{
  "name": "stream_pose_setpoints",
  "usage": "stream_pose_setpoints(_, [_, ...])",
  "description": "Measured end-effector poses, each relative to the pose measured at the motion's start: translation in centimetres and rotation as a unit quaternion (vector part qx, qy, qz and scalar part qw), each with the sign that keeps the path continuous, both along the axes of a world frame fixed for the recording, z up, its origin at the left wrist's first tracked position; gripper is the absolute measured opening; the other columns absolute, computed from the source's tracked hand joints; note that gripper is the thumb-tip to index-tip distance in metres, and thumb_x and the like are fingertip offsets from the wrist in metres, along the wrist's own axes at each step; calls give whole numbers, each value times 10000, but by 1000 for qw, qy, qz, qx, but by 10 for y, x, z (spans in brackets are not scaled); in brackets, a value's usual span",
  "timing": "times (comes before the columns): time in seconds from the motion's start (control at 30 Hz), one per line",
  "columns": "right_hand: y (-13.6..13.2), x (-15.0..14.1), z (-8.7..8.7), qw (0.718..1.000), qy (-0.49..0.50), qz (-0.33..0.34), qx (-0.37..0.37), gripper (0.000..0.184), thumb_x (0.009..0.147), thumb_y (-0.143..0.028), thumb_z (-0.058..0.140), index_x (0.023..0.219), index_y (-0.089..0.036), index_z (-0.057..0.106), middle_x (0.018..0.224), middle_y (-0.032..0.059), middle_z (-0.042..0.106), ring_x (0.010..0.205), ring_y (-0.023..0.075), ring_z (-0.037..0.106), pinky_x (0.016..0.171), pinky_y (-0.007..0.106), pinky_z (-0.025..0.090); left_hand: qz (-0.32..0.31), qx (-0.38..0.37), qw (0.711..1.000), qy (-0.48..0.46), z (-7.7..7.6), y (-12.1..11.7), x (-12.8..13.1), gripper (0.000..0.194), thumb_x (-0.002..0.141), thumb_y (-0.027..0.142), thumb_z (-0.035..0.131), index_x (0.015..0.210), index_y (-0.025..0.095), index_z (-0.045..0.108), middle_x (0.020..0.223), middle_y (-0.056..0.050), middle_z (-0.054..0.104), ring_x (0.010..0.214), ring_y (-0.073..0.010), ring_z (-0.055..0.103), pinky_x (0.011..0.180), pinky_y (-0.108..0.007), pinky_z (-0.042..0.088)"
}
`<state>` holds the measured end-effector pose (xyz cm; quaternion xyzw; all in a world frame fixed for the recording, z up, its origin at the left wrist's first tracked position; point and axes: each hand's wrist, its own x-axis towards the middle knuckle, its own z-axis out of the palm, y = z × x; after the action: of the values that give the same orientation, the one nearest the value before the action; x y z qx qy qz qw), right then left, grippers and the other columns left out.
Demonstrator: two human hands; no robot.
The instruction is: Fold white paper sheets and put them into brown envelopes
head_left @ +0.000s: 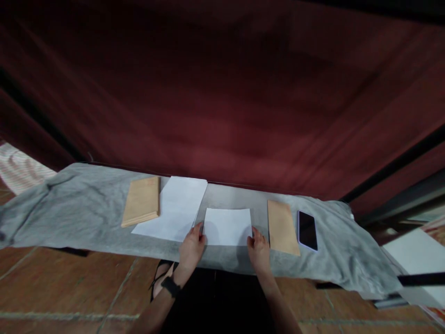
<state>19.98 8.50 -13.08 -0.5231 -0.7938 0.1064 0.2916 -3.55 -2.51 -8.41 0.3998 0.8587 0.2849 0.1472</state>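
A small white sheet of paper (227, 226), about half the size of the sheets beside it, lies in front of me on the grey cloth. My left hand (192, 247) pinches its left edge near the lower corner, and a dark band is on that wrist. At the opposite edge, my right hand (259, 248) grips the paper between thumb and fingers. Larger white sheets (175, 208) lie just left of it, partly under a stack of brown envelopes (142, 200). To the right of my right hand rests a single brown envelope (282, 227).
A phone (308, 230) with a light purple edge lies right of the single envelope. The narrow table is covered by a wrinkled grey cloth (86, 204). Behind it hangs a dark red curtain (222, 102). Tiled floor (86, 283) shows below the front edge.
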Motion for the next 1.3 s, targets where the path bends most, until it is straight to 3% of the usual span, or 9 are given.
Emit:
stream_pose_setpoints(0.1, [-5,-1,5,999,-31,-21,16,413,965,-210,406,1324,-138,597,1082,161,709,999,280,653,950,428,468,-56,19,990,126,1,2,17,454,937,201,464,1379,184,561,1308,-152,626,1222,-298,572,1061,-435,424])
stream_pose_setpoints(0.2, [-9,-11,12,999,-14,-21,24,454,993,-259,381,1403,-141,538,1239,181,658,1149,296,596,1015,468,435,-157,58,964,206,-2,12,42,485,994,288,408,1461,185,492,1543,-141,461,1451,-328,367,1181,-517,292])
stream_pose_setpoints(0.3, [-11,-37,19,998,26,60,4,489,1031,-298,312,1454,-132,492,1433,165,563,1321,256,503,1098,437,403,-225,45,941,250,-11,27,61,535,1013,286,353,1530,153,390,1622,-121,342,1520,-291,247,1228,-520,208])
stream_pose_setpoints(0.43, [-9,-68,21,987,-35,158,-20,487,1056,-299,279,1437,-136,536,1533,121,488,1440,212,396,1200,412,294,-270,-22,927,260,-27,45,61,580,964,150,322,1541,115,361,1604,-138,365,1510,-249,283,1229,-494,224])
stream_pose_setpoints(0.57, [1,-69,14,985,-113,127,-19,467,1059,-312,334,1473,-177,500,1575,118,424,1467,232,370,1212,456,257,-268,-21,928,257,-34,49,41,561,988,200,302,1541,131,370,1606,-115,366,1513,-221,276,1239,-465,214])
stream_pose_setpoints(0.73, [15,-59,7,988,-128,87,2,501,1041,-338,412,1512,-171,443,1598,154,358,1465,277,377,1198,492,271,-204,-17,948,242,-31,49,18,571,1020,331,311,1537,98,371,1604,-148,356,1517,-242,267,1242,-451,209])
stream_pose_setpoints(0.87, [19,-60,4,991,-113,77,15,534,1036,-364,408,1528,-158,413,1592,165,359,1462,288,381,1197,517,270,-163,-12,958,236,-28,59,22,569,1022,335,304,1522,78,393,1582,-170,390,1506,-276,291,1243,-506,180])
stream_pose_setpoints(1.07, [16,-60,3,990,-118,80,3,534,1023,-277,368,1551,-198,370,1610,133,328,1494,286,322,1201,538,254,-260,14,940,220,-27,85,50,525,1042,340,266,1507,171,442,1571,-89,436,1504,-246,299,1238,-500,199])
stream_pose_setpoints(1.3, [17,-62,6,993,-105,62,11,512,1040,-335,365,1523,-176,428,1594,143,366,1478,289,352,1199,527,269,-253,9,937,242,-29,92,32,547,1018,326,312,1532,163,404,1580,-99,415,1503,-235,304,1240,-461,211])
